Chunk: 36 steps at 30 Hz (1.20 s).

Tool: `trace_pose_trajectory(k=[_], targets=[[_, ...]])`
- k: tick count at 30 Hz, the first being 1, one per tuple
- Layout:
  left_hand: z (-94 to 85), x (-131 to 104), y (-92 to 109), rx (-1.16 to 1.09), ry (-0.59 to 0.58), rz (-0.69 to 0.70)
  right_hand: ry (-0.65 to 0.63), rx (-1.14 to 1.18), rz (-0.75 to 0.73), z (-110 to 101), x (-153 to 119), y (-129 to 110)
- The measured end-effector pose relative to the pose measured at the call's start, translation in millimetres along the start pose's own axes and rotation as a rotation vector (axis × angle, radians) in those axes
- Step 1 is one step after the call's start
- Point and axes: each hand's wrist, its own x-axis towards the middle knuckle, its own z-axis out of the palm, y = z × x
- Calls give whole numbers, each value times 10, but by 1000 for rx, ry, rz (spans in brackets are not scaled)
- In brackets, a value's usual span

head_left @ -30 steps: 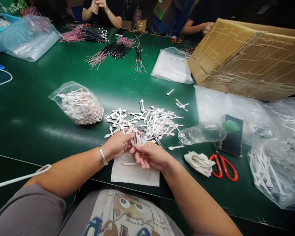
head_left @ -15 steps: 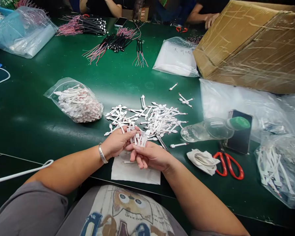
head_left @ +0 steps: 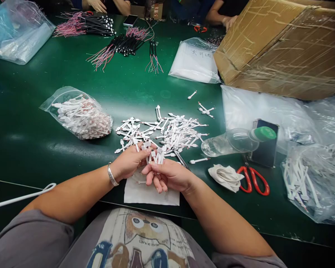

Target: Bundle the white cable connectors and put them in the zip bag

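Note:
My left hand (head_left: 131,160) is closed on several short white connector cables, its thumb pressed over them. Close beside it, my right hand (head_left: 169,175) pinches a bunch of white cables (head_left: 158,155), connector ends up, with its lower fingers curled loosely. Under the hands lies a white sheet (head_left: 153,195) with one cable on it. Just beyond is a loose pile of white cables (head_left: 180,130), and tweezers (head_left: 181,158) lie at its near edge. A clear bag of white cables (head_left: 83,115) rests to the left.
To the right are a bottle (head_left: 229,143), a dark phone (head_left: 265,152), red-handled scissors (head_left: 249,178), crumpled tissue (head_left: 226,178) and a bag of cables (head_left: 301,182). A large cardboard box (head_left: 279,48) stands behind. Black-and-pink wire bundles (head_left: 99,25) and other people's hands (head_left: 97,5) appear at the far side.
The view has shifted slightly, so the table items appear farther left and a little higher. Both hands keep nearly the same pose around the white cables.

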Motion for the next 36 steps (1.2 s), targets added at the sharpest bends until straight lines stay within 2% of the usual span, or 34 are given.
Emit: trace_pose_trajectory(k=[4,7,14,21,25,31,36], targets=[[-25,-8,-12,31,-103,-8,24,-13,-8,-13,11,1],[-22,-14,-7,44,-131,-25,46,-22,-12,-22,15,4],[35,-30,22,26,-116,-23,78,-43,-16,-20,25,17],[43,-31,-56,164,0,-22,23,-53,23,-24,49,80],[46,-42,-60,74,-2,40,-29,-29,-11,-11,41,73],[57,-58,-54,94,22,68,-75,-3,-37,-8,39,64],[37,-37,-82,54,-4,68,-17,-29,-25,-16,49,72]])
